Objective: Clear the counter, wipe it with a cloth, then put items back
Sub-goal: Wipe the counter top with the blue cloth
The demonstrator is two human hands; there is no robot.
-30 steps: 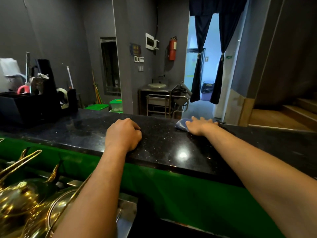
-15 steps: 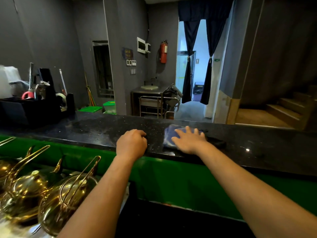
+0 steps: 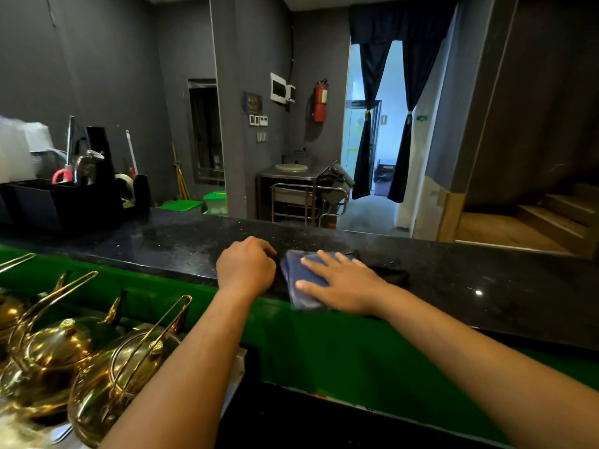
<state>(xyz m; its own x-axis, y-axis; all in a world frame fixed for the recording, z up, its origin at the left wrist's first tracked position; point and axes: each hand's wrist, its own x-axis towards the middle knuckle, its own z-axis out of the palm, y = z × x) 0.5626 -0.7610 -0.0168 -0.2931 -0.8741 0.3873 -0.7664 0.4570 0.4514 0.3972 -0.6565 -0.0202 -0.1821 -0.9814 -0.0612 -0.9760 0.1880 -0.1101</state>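
- nearest the camera, bottom left: a bunch of shiny brass teapots (image 3: pixel 55 354) with tall loop handles, crowded together on a lower surface below the counter; can't really tell what they're standing on
- both bare forearms reach up from the bottom edge over a green panel (image 3: pixel 324 345) that runs along the front of the counter
- the black speckled counter (image 3: pixel 486 286) stretches across the whole frame, with a bright light reflection on its right part
- left hand (image 3: pixel 246 270) sits at the near edge of the counter, fingers curled under into a loose fist; doesn't look like it's holding anything
- right hand (image 3: pixel 343 283) lies flat, fingers straight and spread a bit, pressing down on a folded blue cloth (image 3: pixel 299 280); the cloth is on the countertop just beside the left hand, its near corner right at the counter's front edge
- far left end of the counter: a black organizer box (image 3: pixel 48 202) with utensils, a metal cup and something red sticking out; a tape dispenser beside it
- beyond the counter: grey walls, a metal stand (image 3: pixel 291 189) with a round basin on top, green bins (image 3: pixel 214 199) on the floor
- a red fire extinguisher (image 3: pixel 320 100) on the wall; a doorway with dark tied-back curtains (image 3: pixel 389 124); wooden steps (image 3: pixel 551 215) off to the right
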